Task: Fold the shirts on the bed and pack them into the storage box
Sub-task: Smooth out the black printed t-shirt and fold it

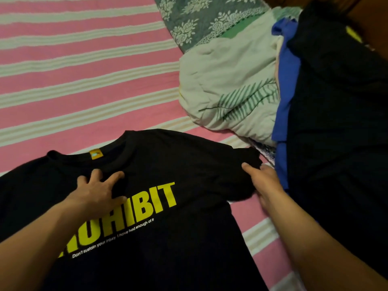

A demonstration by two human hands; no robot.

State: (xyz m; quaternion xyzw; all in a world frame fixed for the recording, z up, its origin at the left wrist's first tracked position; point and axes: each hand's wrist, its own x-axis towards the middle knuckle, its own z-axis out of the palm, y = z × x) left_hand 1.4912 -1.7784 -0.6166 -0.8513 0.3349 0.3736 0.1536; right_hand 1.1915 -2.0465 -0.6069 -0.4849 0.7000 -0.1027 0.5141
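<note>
A black T-shirt [178, 164] with yellow lettering lies face up on the pink striped bed [84, 80], collar pointing away from me. My left hand [100, 192] presses flat on its chest just below the collar, fingers spread. My right hand [262, 181] grips the bunched right sleeve at the shirt's edge, thumb on top of the fabric. No storage box is in view.
A pile of clothes lies at the right: a white garment with green leaf print [231, 91], a blue one [285, 85] and a dark one [336, 122]. A grey floral lace cloth [199, 22] lies at the top.
</note>
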